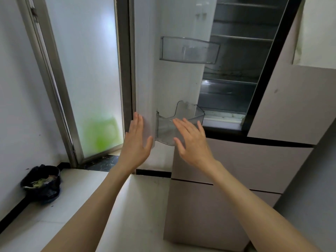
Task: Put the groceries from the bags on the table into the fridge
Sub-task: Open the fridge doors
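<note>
Both hands flat, L [136,142] on fridge door [143,79], R [190,140] by bin [181,120].

No text, label, brand or number can be read anywhere.

Top of the fridge [236,157] and its open door [145,70] cut off by the upper edge; lower right corner of the cabinet lost at the bottom. Interior shelves [241,39] dim and smeared, contents impossible to make out. Part of the lower door bin [167,130] covered by the right hand [192,140]. Behind the frosted window [87,70], only a blurred green shape [103,133], unidentifiable. Scraps inside the black bin [41,182] on the floor too small to name. Both forearms cropped by the bottom edge
</note>
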Tool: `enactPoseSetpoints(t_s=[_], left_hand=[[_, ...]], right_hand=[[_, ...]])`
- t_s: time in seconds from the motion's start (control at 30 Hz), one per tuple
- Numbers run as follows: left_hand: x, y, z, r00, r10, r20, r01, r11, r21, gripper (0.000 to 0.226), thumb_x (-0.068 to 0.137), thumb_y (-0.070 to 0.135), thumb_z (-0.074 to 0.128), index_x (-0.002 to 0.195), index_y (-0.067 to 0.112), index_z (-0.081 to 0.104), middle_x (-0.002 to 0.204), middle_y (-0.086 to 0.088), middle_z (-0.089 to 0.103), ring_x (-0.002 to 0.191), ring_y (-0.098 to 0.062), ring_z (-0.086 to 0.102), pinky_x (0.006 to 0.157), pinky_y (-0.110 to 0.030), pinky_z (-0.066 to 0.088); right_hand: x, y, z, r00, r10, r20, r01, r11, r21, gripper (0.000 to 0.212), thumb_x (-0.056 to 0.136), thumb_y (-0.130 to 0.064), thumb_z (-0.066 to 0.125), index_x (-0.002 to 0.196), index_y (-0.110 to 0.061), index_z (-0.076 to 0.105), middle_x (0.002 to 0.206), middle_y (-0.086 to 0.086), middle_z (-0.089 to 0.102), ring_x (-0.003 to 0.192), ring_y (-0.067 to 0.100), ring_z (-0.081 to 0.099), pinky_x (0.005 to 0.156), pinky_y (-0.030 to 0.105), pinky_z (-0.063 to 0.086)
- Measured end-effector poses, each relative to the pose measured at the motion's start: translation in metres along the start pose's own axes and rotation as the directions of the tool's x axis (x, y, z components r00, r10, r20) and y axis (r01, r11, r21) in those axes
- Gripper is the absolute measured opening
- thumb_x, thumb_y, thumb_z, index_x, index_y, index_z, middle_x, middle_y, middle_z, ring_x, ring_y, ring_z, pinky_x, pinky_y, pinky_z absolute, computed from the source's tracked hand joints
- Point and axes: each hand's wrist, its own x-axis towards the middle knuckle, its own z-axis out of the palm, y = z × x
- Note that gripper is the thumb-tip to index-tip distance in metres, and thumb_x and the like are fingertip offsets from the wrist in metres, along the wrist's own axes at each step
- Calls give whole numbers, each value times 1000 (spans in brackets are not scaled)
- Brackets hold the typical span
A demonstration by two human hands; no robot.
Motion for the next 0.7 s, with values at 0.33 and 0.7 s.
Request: enactPoseSetpoints(t_s=[0.33, 0.7], left_hand=[[10, -12, -5, 1000, -22, -3, 22, 1000, -13, 85, 88, 51, 38, 148, 9, -5, 157, -2, -12, 144, -13, -4, 117, -41, 9], [-3, 61, 32, 925, 280, -257, -240, 955, 176, 59, 89, 28, 42, 142, 4, 33, 148, -12, 35, 139, -24, 28, 113, -43, 28]], right_hand=[[15, 5, 11, 990, -138, 41, 138, 990, -15, 59, 88, -38, 35, 141, -15, 40, 145, 0, 43, 135, 18, 33, 117, 45, 11], [-12, 86, -42, 999, 39, 18, -36, 985, -169, 62, 91, -43, 24, 148, -20, 20, 157, 4, 19, 144, 18, 7, 116, 48, 5]])
